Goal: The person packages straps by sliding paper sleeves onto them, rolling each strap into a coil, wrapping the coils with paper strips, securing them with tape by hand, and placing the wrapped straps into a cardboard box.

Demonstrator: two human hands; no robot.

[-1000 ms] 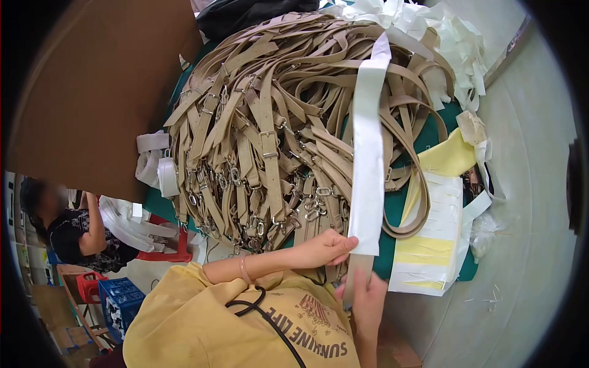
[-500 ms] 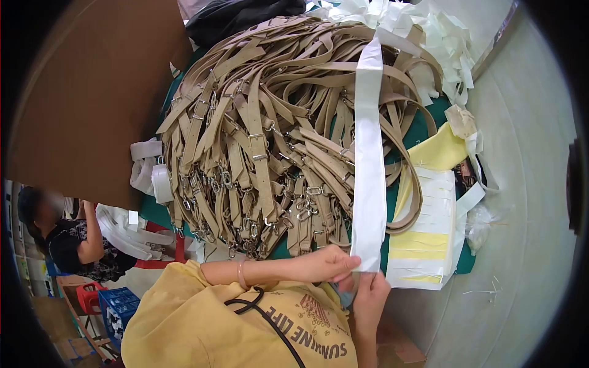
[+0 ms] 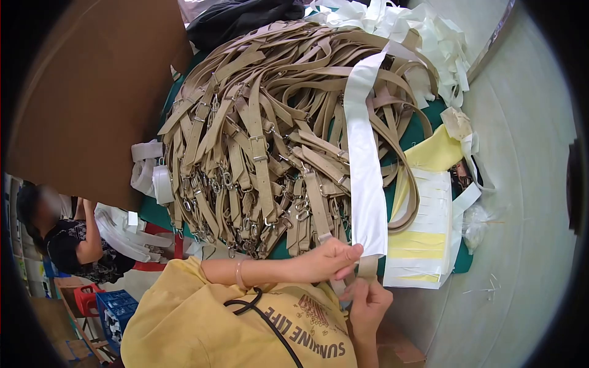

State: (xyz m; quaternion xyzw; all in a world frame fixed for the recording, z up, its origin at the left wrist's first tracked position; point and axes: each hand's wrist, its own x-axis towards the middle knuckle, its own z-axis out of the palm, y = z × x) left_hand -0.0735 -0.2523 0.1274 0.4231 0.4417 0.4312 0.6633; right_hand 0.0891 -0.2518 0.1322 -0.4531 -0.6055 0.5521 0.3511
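A long white strip [image 3: 364,165] runs down over the heap of beige straps [image 3: 264,141], its upper part bent. My left hand [image 3: 328,259] pinches the lower end of this strip with the thumb on top. Just below, my right hand [image 3: 369,302] has its fingers closed on a beige strap [image 3: 367,268] that comes out from under the white strip. Metal buckles and clips hang from many straps in the heap.
A brown board [image 3: 92,92] stands at the left. White and yellow sheets [image 3: 420,245] lie right of the straps, with white scraps [image 3: 429,43] behind. Beyond the left edge are a person [image 3: 73,239], a blue crate [image 3: 116,313] and a red stool [image 3: 88,299].
My right hand has dropped slightly away from the white strip's end, and beige strap shows between my hands. The white strip's upper part has bent. My left hand still grips its lower end.
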